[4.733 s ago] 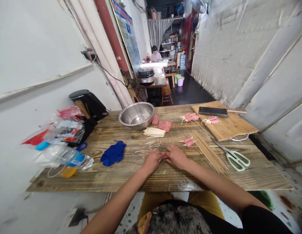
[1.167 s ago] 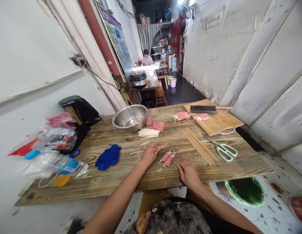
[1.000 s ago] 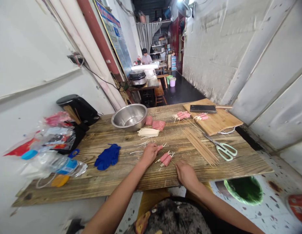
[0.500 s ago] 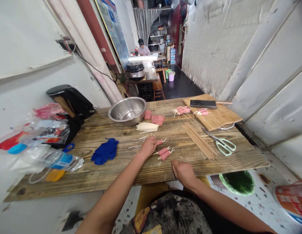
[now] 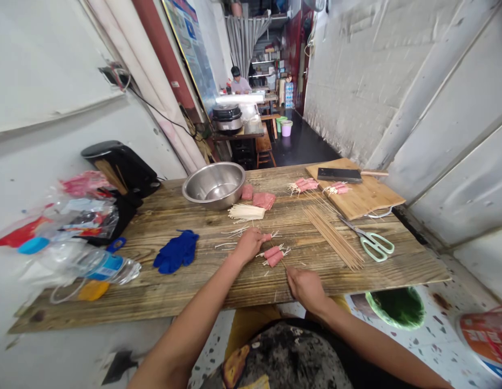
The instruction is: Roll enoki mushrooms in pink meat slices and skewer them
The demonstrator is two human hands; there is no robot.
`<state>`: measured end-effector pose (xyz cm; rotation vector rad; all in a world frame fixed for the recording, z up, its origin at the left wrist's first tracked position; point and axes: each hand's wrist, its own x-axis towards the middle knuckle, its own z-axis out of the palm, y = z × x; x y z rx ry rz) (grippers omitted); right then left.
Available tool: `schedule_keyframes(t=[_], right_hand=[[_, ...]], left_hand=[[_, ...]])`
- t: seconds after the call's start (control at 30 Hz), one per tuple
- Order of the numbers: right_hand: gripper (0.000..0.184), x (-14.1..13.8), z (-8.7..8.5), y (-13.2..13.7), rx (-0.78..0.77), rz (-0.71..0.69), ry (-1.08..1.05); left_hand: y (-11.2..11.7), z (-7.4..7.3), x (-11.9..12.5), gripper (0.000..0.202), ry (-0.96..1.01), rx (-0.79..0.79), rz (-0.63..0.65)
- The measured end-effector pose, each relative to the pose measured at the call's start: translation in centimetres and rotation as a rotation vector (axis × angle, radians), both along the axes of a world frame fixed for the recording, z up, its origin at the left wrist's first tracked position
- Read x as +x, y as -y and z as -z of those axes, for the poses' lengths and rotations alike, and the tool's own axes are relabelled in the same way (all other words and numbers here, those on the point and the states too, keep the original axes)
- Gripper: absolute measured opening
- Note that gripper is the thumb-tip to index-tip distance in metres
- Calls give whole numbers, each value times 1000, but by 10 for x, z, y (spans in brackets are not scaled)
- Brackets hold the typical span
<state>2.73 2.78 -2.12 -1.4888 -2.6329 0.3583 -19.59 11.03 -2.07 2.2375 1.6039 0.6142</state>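
Observation:
My left hand is closed on a pink meat roll with pale enoki ends sticking out. Between the fingers of my right hand is the near end of a thin bamboo skewer. Two more enoki meat rolls sit side by side on that skewer, just above the table. Beyond my left hand lie a bundle of enoki mushrooms and flat meat slices. Loose enoki strands are scattered beside my left wrist. Whether the skewer tip touches the held roll cannot be made out.
A steel bowl stands at the back. To the right are loose bamboo skewers, scissors, finished meat-roll skewers and a cutting board bearing a cleaver. Blue gloves and a water bottle lie left.
The camera view has shifted very slightly. Both hands keep nearly the same position and grip, and the rolls on the skewer show no clear movement.

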Motion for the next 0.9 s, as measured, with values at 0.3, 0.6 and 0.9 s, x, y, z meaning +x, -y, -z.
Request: schedule_keyframes(t=[0.3, 0.6, 0.9], right_hand=[[27, -4, 0, -1, 8, 8, 2], [25, -12, 9, -3, 72, 33, 24], [21, -19, 5, -9, 60, 40, 63]], left_hand=[[-2, 2, -1, 36, 0, -15, 25], [1, -2, 3, 42, 8, 7, 29], [1, 3, 0, 38, -47, 65, 53]])
